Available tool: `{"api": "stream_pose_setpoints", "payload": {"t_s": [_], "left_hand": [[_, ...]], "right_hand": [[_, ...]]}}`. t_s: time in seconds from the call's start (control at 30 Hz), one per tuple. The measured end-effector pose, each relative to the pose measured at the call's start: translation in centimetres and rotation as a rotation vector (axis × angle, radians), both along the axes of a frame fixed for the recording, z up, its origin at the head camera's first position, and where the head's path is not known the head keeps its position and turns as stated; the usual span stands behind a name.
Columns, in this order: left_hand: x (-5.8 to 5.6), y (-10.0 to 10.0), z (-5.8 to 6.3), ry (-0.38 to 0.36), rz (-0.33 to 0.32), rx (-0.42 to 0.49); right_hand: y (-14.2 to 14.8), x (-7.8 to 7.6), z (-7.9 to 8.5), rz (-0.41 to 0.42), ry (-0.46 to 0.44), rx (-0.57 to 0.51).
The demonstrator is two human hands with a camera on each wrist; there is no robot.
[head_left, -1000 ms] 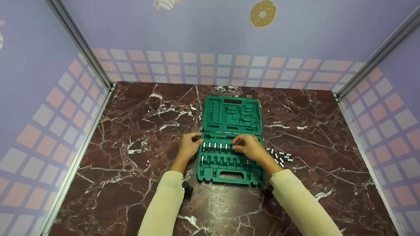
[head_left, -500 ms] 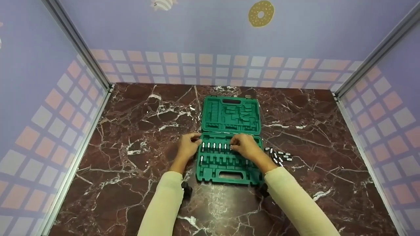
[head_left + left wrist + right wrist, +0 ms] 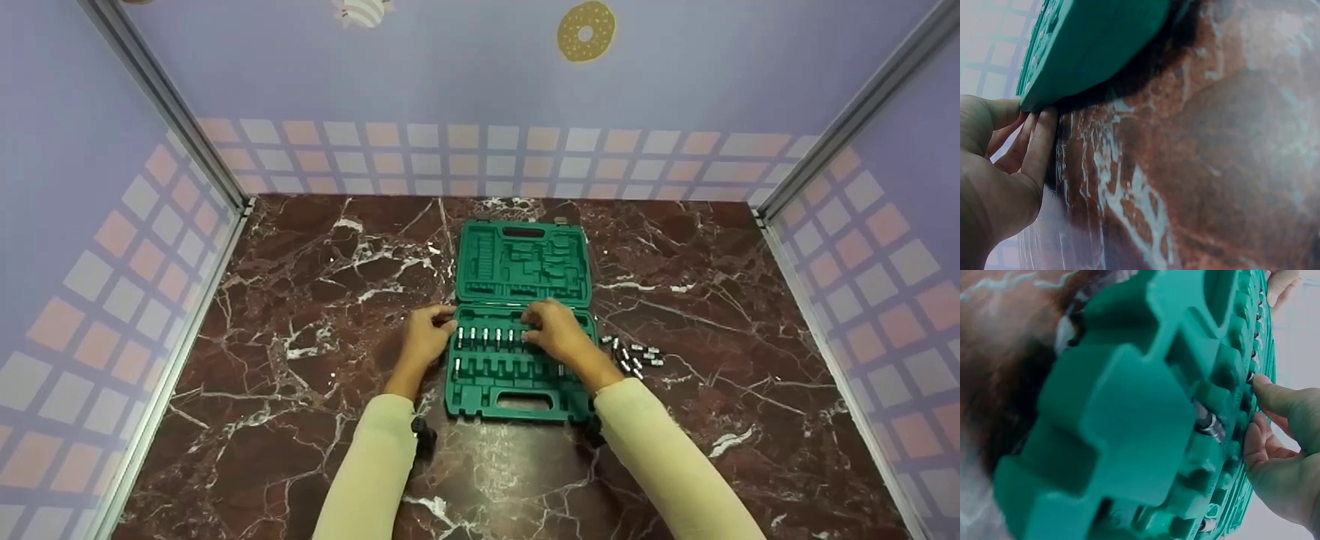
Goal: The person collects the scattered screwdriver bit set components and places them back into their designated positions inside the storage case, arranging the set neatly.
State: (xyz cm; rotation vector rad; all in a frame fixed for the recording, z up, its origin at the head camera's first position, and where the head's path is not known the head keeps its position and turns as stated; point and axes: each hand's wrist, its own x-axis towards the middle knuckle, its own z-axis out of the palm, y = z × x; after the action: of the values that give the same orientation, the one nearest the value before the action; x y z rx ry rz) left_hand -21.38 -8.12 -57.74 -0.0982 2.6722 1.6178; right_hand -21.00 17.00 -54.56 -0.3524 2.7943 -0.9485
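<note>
A green tool case (image 3: 487, 394) lies open on the table, its moulded lid (image 3: 517, 262) folded back. My left hand (image 3: 427, 335) grips the case's left edge, thumb and fingers at the corner of the wall in the left wrist view. Several chrome socket bits (image 3: 486, 337) stand in the upper row of slots. My right hand (image 3: 555, 330) is over that row, just right of the last visible bit. In the right wrist view its thumb (image 3: 1272, 395) touches the case beside a bit, with the fingers apart from it and no item visible between. One bit (image 3: 1210, 424) sits in the lower row.
Several loose socket bits (image 3: 634, 356) lie on the marbled table (image 3: 322, 420), right of the case. Another bit (image 3: 457, 367) stands at the lower row's left end. Patterned panels (image 3: 420, 75) enclose the table behind and at both sides.
The head view has shifted slightly, so the case sits a little further left in it. The right thumb and fingers have spread somewhat at the upper row. My left hand keeps its grip.
</note>
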Motion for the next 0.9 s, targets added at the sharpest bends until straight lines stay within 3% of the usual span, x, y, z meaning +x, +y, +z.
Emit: {"api": "stream_pose_setpoints", "payload": {"t_s": [0.47,0.73,0.9], "left_hand": [[0.15,0.15,0.12,-0.014,0.013,0.022],[0.09,0.05,0.07,0.013,0.003,-0.014],[0.11,0.14,-0.07,-0.007,0.008,0.004]], "right_hand": [[-0.41,-0.57,0.48,-0.066,-0.072,0.005],[-0.40,-0.71,0.37,-0.057,-0.029,-0.020],[-0.37,-0.64,-0.01,-0.073,0.000,-0.042]]}}
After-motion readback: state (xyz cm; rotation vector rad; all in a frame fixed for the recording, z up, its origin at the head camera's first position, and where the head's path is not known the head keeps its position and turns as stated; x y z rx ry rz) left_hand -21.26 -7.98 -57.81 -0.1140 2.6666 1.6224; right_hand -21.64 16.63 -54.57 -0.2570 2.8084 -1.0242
